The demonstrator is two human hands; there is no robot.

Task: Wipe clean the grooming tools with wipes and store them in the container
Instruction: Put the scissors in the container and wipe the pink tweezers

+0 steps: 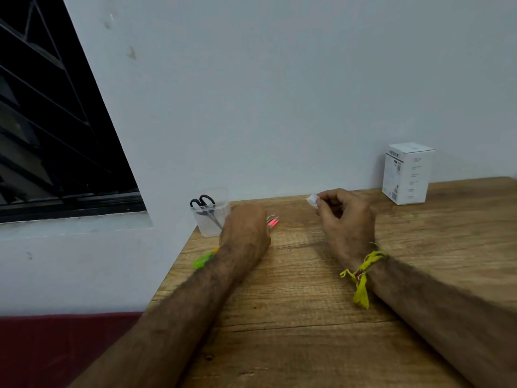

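Wood-grain laminate covers the table [321, 303], on which both forearms are rested. A white cardboard box [407, 175] is stood at the far right. At the far left corner a clear plastic container [208, 219] already holds black-handled scissors [205, 208], handles up and blades down. The left hand [243, 231] is laid over pink-tipped tweezers [272, 221]; whether they are gripped cannot be told. Their long axis runs left to right, the visible pink end pointing right and slightly far. A small white wipe [311, 199] is pinched by the right hand [345, 217]. The light container could be tipped by the nearby hand, or the thin tweezers dropped when lifted.
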